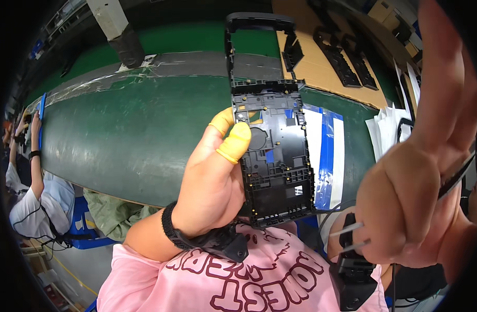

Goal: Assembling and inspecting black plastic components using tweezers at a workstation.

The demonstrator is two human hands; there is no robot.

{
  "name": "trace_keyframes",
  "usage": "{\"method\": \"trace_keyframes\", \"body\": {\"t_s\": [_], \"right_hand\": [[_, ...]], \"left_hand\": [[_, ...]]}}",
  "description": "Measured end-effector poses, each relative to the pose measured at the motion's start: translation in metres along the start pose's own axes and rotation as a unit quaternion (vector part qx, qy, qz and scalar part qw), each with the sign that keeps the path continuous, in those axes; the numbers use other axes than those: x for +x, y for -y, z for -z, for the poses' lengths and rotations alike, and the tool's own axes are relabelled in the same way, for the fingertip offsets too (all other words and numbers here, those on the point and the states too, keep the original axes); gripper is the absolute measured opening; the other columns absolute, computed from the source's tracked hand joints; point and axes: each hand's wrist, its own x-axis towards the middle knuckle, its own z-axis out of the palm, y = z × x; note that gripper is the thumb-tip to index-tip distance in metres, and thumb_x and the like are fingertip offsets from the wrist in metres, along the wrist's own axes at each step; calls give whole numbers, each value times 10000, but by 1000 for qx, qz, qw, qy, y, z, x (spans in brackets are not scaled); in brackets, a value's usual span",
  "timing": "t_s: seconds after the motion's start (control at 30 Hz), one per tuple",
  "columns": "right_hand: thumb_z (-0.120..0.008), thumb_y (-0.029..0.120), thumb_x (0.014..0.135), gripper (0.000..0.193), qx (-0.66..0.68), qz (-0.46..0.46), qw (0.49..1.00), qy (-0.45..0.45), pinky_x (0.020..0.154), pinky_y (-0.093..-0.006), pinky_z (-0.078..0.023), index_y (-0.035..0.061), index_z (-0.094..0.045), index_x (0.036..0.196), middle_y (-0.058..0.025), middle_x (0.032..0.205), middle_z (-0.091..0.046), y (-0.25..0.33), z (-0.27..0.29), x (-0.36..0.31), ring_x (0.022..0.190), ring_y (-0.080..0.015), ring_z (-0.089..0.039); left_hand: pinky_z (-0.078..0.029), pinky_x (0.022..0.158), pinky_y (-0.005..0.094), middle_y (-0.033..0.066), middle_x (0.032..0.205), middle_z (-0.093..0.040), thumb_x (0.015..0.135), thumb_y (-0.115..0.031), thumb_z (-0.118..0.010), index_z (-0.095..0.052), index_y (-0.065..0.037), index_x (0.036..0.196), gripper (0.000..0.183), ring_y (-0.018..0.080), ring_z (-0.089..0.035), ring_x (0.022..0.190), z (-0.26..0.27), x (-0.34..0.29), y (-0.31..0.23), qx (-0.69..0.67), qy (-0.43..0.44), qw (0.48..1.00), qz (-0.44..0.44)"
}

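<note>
The black plastic frame (272, 140), flat with many small ribs and a tall open loop at its top, is held upright in the air above the green table (134, 130). The left hand (215, 177) grasps its left edge, with yellow finger cots (236, 143) on the thumb and a finger. The right hand (410, 208), close to the camera, is clenched around metal tweezers (347, 236) and a thin black cable. Behind the frame lie blue and white sheets (327, 151); farther back, black parts rest on cardboard (321, 67).
</note>
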Motion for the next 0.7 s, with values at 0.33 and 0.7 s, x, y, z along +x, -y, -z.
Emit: {"method": "trace_keyframes", "body": {"t_s": [0.33,0.7], "right_hand": [[-458,131,813,446,-85,-25,994,61,731,-220,-353,6,-314,1216,-116,1175,-424,-9,5,5,846,-129,-462],[-332,158,886,513,-523,-206,782,269,375,-152,-360,-4,-67,1294,-170,1309,-258,-129,55,-5,450,-55,-415]], "left_hand": [[-407,838,343,129,1137,-438,876,-205,-385,-291,-7,1203,394,222,-477,1002,2,4,-3,1,11,1000,-25],[-428,816,329,120,1087,-490,875,-196,-381,-366,24,1165,364,203,-506,964,3,-1,16,18,2,999,-44]]}}
